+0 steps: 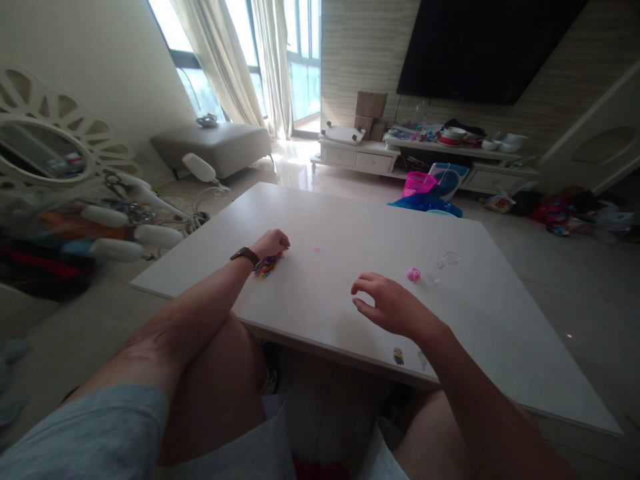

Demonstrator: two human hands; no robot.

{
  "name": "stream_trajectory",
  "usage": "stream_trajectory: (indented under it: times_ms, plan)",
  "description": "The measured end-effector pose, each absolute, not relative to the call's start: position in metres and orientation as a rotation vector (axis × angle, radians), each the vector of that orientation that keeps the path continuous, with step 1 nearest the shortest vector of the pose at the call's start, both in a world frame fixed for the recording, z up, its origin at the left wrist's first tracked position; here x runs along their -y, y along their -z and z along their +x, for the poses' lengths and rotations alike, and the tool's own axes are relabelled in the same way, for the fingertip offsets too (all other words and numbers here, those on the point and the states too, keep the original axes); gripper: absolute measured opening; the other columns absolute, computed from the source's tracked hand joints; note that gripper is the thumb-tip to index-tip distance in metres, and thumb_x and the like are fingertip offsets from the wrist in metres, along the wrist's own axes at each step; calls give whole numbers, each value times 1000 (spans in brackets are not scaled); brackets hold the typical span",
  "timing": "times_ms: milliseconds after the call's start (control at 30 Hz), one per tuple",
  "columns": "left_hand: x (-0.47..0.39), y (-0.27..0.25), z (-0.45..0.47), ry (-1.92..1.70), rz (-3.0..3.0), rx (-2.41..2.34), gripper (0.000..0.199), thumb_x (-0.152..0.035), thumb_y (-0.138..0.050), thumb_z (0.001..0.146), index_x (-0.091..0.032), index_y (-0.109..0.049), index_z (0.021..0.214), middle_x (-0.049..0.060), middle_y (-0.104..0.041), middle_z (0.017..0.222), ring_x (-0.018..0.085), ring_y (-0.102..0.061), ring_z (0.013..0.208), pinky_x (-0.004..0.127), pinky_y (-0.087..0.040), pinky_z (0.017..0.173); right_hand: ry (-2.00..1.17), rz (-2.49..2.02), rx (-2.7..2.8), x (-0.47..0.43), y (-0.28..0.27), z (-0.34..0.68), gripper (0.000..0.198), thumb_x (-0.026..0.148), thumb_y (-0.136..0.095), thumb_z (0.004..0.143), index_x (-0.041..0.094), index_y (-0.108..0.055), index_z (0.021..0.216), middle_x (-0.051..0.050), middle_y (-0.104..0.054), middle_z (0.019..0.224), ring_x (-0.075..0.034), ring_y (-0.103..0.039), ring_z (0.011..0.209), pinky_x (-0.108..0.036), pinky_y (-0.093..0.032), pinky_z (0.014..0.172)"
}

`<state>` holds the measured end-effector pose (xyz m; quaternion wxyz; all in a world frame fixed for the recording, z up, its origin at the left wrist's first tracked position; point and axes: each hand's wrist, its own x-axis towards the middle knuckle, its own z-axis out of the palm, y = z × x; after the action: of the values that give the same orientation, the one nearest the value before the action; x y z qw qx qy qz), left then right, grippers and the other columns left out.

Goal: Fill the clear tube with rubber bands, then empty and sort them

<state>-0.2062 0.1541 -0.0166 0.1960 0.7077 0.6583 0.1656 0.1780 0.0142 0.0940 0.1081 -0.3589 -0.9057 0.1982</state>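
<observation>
Two bare hands over a white bench (pixel 345 227), head view. Left hand (pixel 273 243): far side of the small, many-coloured pile (pixel 266 268), wrist just above it, brown strap (pixel 245 254) round that wrist. Left grip: fingers curled down, tips close to one another; a speck of yellow shows by them. Cannot tell from where I stand whether it is pinched or lying on the bench beside the pile.

Right hand (pixel 384 301): over the near half of the bench, well apart from the pile. Right grip: thumb and fingers apart, bent, gap facing left.

Between the hands, farther out, one pink bit (pixel 317 250) lies by itself, nearer the left hand. Beyond the right hand, to its right: pink ball (pixel 413 275), a clear piece (pixel 432 279) just beside it, another clear piece (pixel 450 259) a little farther out. Near edge, by the right forearm: yellow-and-blue figure (pixel 398 356), flat-looking; next to it a pale shape (pixel 423 360), too faint to name.

Past the bench's far edge: pink basket (pixel 419 185) and blue heap (pixel 424 202). Behind, along the wall, low white cabinets, with boxes (pixel 371 105) and bowls on top; dark screen (pixel 483 50) above. Lamp (pixel 159 236) to the left.
</observation>
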Motion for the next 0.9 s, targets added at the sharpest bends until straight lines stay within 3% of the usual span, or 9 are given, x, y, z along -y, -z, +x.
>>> stream_trajectory:
  times_ms: [233,433,700,900]
  plan:
    - [-155,16,-206,-504,1977,-1906,25,-14,-68,62,-14,-78,85,7,-76,80,19,-68,74,25,-53,68,-593,-1069,2672,-14,-94,179,10,25,-56,95,21,-66,95,-6,-67,101,-19,-62,94,-30,-46,82]
    - [-152,11,-198,-571,1963,-1923,19,-16,-69,70,-14,-78,86,7,-76,80,18,-67,72,26,-52,69,-600,-1063,2678,-14,-92,178,11,24,-56,95,21,-66,94,-5,-67,100,-19,-62,92,-30,-46,82]
    - [-154,30,-160,-672,1995,-1662,16,-25,-74,72,-15,-77,84,5,-77,78,18,-68,72,26,-51,68,-633,-1080,2732,-19,-81,171,9,22,-58,93,20,-67,93,-5,-67,99,-17,-62,90,-28,-44,78]
    - [-153,43,-136,-709,2017,-1539,15,-21,-74,68,-14,-76,81,5,-76,75,17,-69,71,24,-52,67,-659,-1091,2754,-21,-74,170,10,23,-59,92,20,-67,94,-5,-67,100,-18,-62,90,-29,-43,79]
